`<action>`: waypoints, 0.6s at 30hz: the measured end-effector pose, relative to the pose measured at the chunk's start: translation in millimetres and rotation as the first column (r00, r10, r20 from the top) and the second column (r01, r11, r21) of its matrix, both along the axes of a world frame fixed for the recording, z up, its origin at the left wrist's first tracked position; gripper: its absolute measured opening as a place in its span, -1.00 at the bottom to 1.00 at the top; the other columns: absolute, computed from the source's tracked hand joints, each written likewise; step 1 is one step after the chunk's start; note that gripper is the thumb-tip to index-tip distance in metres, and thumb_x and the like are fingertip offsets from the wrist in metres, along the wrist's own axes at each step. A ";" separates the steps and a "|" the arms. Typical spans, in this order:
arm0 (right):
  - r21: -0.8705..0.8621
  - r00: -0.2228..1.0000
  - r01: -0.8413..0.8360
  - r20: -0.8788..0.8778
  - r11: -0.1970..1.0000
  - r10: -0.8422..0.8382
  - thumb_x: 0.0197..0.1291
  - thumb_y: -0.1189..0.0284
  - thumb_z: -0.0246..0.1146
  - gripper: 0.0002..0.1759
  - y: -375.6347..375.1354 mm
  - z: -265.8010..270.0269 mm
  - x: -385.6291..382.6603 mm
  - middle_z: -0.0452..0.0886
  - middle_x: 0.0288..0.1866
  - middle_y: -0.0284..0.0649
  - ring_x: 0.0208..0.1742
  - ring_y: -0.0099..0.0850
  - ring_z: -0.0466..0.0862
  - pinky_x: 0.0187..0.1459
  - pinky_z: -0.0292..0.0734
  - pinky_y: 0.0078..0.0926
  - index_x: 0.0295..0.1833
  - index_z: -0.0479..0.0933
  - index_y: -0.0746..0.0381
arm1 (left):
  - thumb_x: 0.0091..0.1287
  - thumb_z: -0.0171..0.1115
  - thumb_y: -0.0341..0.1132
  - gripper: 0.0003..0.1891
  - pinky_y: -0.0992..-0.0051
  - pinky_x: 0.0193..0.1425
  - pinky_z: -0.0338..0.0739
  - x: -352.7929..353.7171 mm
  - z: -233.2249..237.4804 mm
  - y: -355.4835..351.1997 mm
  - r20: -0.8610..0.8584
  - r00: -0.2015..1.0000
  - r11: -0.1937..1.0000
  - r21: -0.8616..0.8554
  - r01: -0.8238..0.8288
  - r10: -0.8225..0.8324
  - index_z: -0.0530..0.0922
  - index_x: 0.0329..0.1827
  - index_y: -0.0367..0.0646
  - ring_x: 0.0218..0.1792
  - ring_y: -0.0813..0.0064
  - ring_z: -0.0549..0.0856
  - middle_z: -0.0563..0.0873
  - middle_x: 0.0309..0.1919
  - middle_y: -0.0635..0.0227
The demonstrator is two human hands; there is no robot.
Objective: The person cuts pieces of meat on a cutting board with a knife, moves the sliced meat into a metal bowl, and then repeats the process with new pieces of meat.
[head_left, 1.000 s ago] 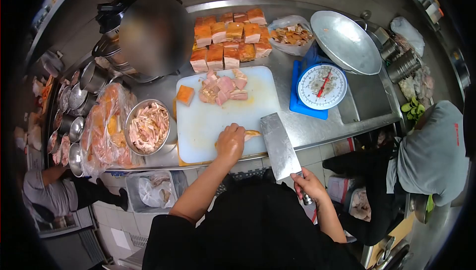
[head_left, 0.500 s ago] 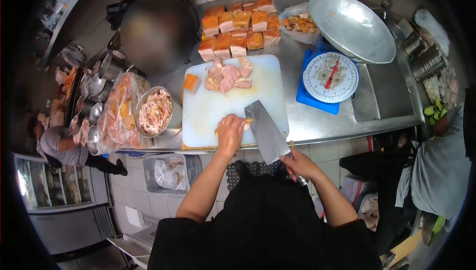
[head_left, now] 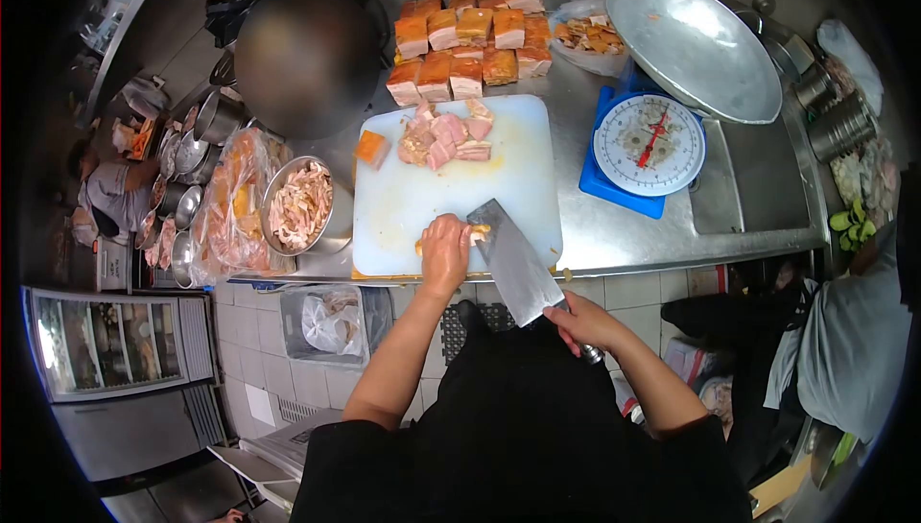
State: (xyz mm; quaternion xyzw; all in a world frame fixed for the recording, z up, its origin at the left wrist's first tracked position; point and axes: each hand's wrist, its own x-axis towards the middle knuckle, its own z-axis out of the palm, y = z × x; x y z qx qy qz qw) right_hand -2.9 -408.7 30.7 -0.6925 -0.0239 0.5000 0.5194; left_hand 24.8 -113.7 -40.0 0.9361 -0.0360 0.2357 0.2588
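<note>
My right hand (head_left: 581, 321) is closed round the handle of a broad cleaver (head_left: 518, 269). The blade reaches over the front edge of the white cutting board (head_left: 403, 202), its far end beside a small piece of meat (head_left: 480, 232). On the board my left hand (head_left: 445, 252) presses down with its fingers together, holding this meat, most of which it hides. Farther back on the board lies a heap of cut pork chunks (head_left: 443, 139). One pork belly block with orange skin (head_left: 371, 149) rests at the board's left edge.
Several pork belly blocks (head_left: 466, 38) stand behind the board. To the right is a blue scale (head_left: 648, 144) with a metal pan (head_left: 693, 48). A metal bowl of sliced meat (head_left: 299, 206), a plastic bag (head_left: 235, 206) and a dark wok (head_left: 305, 53) are left. A co-worker (head_left: 854, 331) stands right.
The view has shifted slightly. My left hand stays on the meat, and the cleaver's far end has moved slightly left beside it. The person at far left has moved.
</note>
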 end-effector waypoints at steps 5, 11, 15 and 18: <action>0.042 0.998 0.020 -0.062 0.999 -0.018 0.60 0.17 0.17 -0.56 16.8 -22.4 3.9 0.48 -0.60 -0.33 -0.71 -0.48 0.52 -0.64 0.46 -0.42 0.27 0.35 0.30 | 0.47 0.25 -0.37 -0.91 0.07 0.08 0.46 -1.8 -2.1 -0.1 -0.006 1.000 1.000 -0.010 0.007 -0.007 0.59 -0.16 -0.20 -0.03 -0.02 0.63 0.65 -0.14 0.09; -0.005 1.000 0.002 -0.025 1.000 -0.002 0.58 0.17 0.20 -0.58 9.9 -6.1 -3.3 0.48 -0.59 -0.30 -0.72 -0.46 0.52 -0.65 0.46 -0.40 0.17 0.37 0.33 | 0.50 0.24 -0.36 -0.88 0.09 0.11 0.45 0.0 -6.7 4.0 -0.006 1.000 1.000 -0.006 0.027 -0.028 0.58 -0.10 -0.24 0.00 0.00 0.62 0.65 -0.05 0.10; 0.060 0.998 0.053 -0.035 0.997 -0.051 0.58 0.16 0.20 -0.59 24.8 -25.3 -0.6 0.48 -0.60 -0.31 -0.72 -0.47 0.52 -0.67 0.46 -0.40 0.15 0.39 0.31 | 0.49 0.24 -0.36 -0.89 0.08 0.10 0.45 -1.8 -4.5 8.4 -0.045 0.998 0.999 -0.045 0.030 -0.032 0.60 -0.11 -0.23 0.00 0.01 0.63 0.66 -0.07 0.11; 0.066 0.999 0.035 -0.015 0.997 -0.034 0.58 0.16 0.20 -0.59 19.4 -24.6 -0.4 0.48 -0.61 -0.31 -0.73 -0.47 0.52 -0.67 0.46 -0.40 0.15 0.39 0.31 | 0.45 0.27 -0.38 -0.92 0.09 0.09 0.45 -10.8 3.5 10.3 -0.041 0.993 0.988 0.112 -0.103 0.108 0.64 -0.11 -0.19 -0.01 0.03 0.63 0.66 -0.10 0.15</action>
